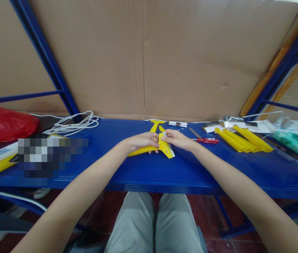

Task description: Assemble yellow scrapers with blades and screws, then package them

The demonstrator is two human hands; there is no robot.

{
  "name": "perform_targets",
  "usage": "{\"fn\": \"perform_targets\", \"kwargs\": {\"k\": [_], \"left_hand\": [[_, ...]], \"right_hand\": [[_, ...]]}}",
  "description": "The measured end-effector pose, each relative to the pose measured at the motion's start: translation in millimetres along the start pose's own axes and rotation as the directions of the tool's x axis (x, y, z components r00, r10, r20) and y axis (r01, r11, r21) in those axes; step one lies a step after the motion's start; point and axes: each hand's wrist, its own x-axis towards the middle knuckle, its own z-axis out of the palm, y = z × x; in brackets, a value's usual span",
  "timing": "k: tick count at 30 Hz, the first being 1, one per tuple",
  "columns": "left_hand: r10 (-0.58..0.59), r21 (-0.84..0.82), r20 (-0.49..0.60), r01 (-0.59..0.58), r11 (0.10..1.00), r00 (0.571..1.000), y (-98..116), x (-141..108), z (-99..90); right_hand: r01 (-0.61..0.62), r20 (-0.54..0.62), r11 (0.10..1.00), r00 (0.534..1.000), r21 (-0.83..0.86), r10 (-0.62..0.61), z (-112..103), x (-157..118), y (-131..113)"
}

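Observation:
A yellow scraper-like tool (166,151) with a flared head and a long handle lies between my hands over the blue table. My left hand (147,140) is wrapped round the tool where its handle meets the head. A thin metal blade (172,153) shows along the head's right edge. At that edge, my right hand (175,137) pinches the upper part of the head and blade with bent fingers. Another yellow tool (154,127) lies just behind my left hand. To the right of my right hand is a red-handled screwdriver (207,140).
Several yellow handles (240,140) and clear packets lie on the blue table (138,175) at the right. A small white stack (177,124) sits at the back. Coiled white cable (85,123) and a red bag (6,124) are left. Cardboard (143,63) stands behind.

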Motion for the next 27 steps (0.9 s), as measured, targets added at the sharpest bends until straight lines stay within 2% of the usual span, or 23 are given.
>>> {"fn": "perform_targets", "kwargs": {"k": [3, 6, 11, 17, 21, 23, 25, 27], "left_hand": [[0.037, -0.062, 0.068, -0.032, 0.998, 0.997, 1, -3, -1.2], [0.066, -0.113, 0.092, -0.055, 0.992, 0.994, 2, -6, -0.8], [0.077, -0.171, 0.094, -0.060, 0.983, 0.993, 0, -3, 0.3], [0.057, -0.206, 0.076, -0.040, 0.978, 0.995, -4, 15, 8.9], [0.002, -0.185, 0.019, 0.002, 0.983, 1.000, -2, 19, 16.2], [0.004, -0.200, -0.020, -0.008, 0.980, 1.000, -1, 19, 16.2], [0.027, -0.228, -0.088, -0.046, 0.973, 0.996, 2, 18, 12.3], [0.060, -0.249, -0.204, -0.111, 0.962, 0.977, 5, 17, 4.2]], "right_hand": [[0.028, 0.010, 1.000, 1.000, 0.010, -0.028, -3, -2, -4], [0.063, 0.013, 0.998, 0.998, -0.004, -0.063, -7, -4, -9], [0.097, 0.011, 0.995, 0.995, -0.024, -0.097, -12, -4, -11], [0.093, -0.022, 0.994, 0.995, -0.059, -0.095, -24, -3, -2], [0.084, -0.039, 0.993, 0.995, -0.083, -0.088, -25, -2, 2], [0.095, -0.094, 0.985, 0.989, -0.147, -0.110, -26, -1, 2], [0.090, -0.168, 0.962, 0.976, -0.260, -0.136, -32, -2, -2], [0.053, -0.234, 0.927, 0.961, -0.371, -0.149, -43, -3, -7]]}}
